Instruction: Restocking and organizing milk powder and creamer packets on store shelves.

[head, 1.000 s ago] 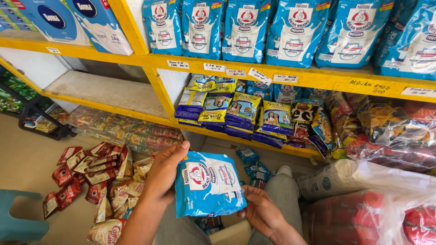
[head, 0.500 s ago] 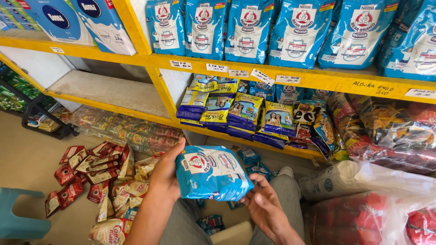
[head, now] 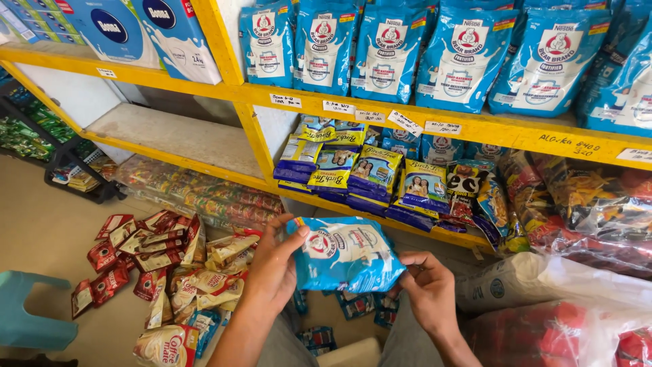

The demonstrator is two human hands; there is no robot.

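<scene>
Yellow shelves [head: 380, 112] in front of me carry rows of big blue pouches [head: 462, 54]. Red and cream sachets [head: 163, 261] lie piled on the floor at my left. Between both hands I hold a blue powder pouch [head: 346, 255], tilted: my left hand [head: 275, 268] has its grip closed on one edge, my right hand [head: 428, 292] on the other.

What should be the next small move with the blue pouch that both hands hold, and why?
Probably lift the blue pouch toward the upper yellow shelf, where matching blue pouches stand in a row. The left hand and right hand hold it by its two ends, low above the floor.
</scene>
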